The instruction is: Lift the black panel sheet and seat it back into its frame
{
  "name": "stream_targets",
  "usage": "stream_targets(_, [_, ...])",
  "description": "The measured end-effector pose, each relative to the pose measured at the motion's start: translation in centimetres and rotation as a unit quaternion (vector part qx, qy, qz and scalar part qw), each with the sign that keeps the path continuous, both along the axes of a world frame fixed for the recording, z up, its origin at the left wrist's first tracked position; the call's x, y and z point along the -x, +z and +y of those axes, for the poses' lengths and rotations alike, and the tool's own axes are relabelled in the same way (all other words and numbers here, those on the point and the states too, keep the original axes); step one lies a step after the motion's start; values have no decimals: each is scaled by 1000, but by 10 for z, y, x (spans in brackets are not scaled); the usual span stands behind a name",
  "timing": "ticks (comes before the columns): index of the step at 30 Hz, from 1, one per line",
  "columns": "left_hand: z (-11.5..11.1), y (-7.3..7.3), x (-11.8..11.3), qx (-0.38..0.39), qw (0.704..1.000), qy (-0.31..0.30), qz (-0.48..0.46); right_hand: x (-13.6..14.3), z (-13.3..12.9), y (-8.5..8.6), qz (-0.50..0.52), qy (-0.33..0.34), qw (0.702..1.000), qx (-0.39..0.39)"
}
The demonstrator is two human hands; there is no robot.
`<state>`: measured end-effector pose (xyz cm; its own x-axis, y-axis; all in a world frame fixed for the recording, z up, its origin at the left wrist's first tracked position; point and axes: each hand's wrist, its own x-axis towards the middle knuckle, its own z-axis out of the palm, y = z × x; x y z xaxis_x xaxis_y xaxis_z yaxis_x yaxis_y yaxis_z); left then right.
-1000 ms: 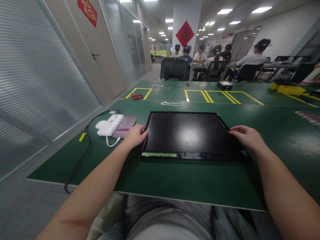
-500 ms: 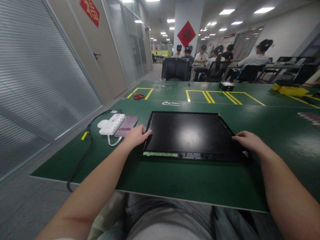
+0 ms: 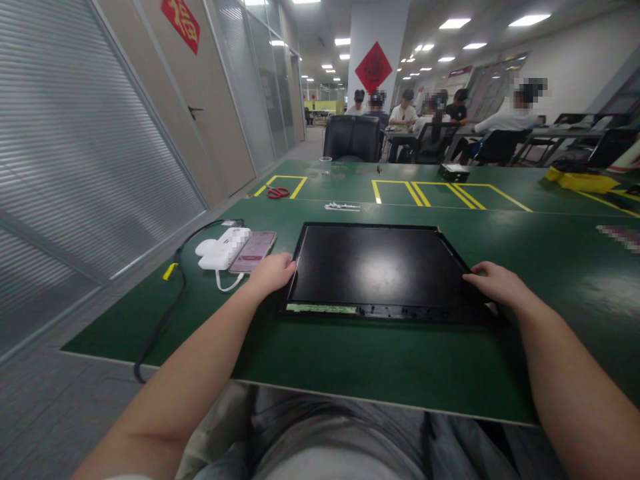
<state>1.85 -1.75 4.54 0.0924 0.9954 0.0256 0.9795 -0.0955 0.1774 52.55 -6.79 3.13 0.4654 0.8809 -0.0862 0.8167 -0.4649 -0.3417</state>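
A black flat display panel (image 3: 380,263) lies on the green table (image 3: 350,360) in front of me. A green circuit strip (image 3: 321,309) runs along the left part of its near edge. My left hand (image 3: 273,272) is closed at the panel's left edge, the thumb lying along the frame and the other fingertips hidden. At the right edge, my right hand (image 3: 493,280) pinches the frame between thumb and fingers. The panel appears to rest on the tabletop.
Left of the panel are a phone (image 3: 253,251), a white device (image 3: 223,249) with a cable, and a black cord (image 3: 175,303). Beyond it sit red-handled scissors (image 3: 278,193), calipers (image 3: 342,207), a clear cup (image 3: 325,165) and a black box (image 3: 454,173). Several people sit farther back.
My left thumb has come down from over the panel's border to its side edge. My right hand has shifted very slightly left; the panel looks unmoved.
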Motion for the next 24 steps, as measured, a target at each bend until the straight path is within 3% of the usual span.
stream_targets(14, [4,7,12,-6,995,-33,-97,1,1,-2,14,6,1000,-6])
stream_targets(20, [2,6,9,-2,978,18,-207,-1,2,-2,11,5,1000,-7])
stream_targets(24, [1,-1,5,-20,946,65,-316,-2,1,-2,13,6,1000,-4])
